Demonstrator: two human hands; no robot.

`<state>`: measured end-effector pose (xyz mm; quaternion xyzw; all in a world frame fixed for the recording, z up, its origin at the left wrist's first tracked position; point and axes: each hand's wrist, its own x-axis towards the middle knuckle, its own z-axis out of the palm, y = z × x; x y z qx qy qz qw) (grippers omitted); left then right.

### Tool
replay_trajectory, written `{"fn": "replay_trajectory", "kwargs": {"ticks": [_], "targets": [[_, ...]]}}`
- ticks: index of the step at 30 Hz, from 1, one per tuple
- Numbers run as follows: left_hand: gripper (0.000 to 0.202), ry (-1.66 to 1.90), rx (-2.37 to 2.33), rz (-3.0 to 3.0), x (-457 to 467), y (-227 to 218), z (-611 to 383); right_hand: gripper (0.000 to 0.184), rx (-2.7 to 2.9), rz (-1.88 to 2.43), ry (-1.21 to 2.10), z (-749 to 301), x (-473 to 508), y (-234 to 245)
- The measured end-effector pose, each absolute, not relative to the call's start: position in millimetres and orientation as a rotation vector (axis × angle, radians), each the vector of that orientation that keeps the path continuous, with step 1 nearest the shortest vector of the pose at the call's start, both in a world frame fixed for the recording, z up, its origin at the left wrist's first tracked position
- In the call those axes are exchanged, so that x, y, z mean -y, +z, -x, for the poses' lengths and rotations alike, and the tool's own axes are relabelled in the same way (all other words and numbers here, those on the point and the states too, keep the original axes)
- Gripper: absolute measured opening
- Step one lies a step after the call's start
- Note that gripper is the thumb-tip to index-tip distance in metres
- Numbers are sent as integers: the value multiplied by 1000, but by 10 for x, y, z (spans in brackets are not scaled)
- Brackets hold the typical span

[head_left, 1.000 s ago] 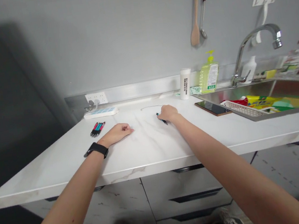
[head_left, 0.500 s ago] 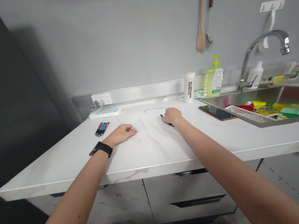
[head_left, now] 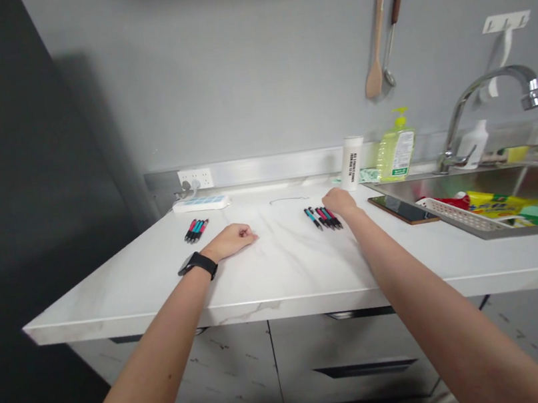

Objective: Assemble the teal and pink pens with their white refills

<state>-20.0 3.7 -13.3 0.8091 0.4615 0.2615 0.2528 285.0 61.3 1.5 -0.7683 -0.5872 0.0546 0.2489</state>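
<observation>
My left hand [head_left: 234,239] rests as a closed fist on the white countertop [head_left: 284,273], with a black watch [head_left: 198,264] on its wrist. A small group of pink, teal and black pens [head_left: 196,230] lies to its far left. My right hand [head_left: 340,202] sits farther back with its fingers curled. Several similar pens [head_left: 323,218] lie fanned on the counter right against its left side; none of them looks held. A thin dark loop [head_left: 289,199] lies just behind them.
A phone [head_left: 401,208] lies beside the sink [head_left: 505,223], which holds a white basket and coloured packets. A white cylinder [head_left: 352,162], soap bottle [head_left: 397,150], tap [head_left: 481,102] and power strip [head_left: 201,203] line the back wall. A spoon and ladle [head_left: 379,43] hang above.
My right hand has shifted to the right, and several pens now lie fanned beside it where only one pen tip showed from it before. My left fist has stayed put. The view has turned left.
</observation>
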Motion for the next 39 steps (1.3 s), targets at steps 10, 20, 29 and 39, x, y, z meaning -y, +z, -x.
{"fn": "replay_trajectory", "kwargs": {"ticks": [10, 20, 29, 39], "targets": [[21, 1396, -2213, -1549, -191, -63, 596, 34, 1724, 1981, 156, -2565, -586, 14], [31, 896, -2516, -1490, -117, -86, 760, 30, 1849, 1894, 243, -2373, -547, -26], [30, 890, -2541, -1573, -105, -34, 709, 34, 1899, 1882, 289, -2304, -460, 2], [25, 593, -2609, -1900, -91, -48, 577, 36, 1934, 1882, 291, -2291, -409, 25]]}}
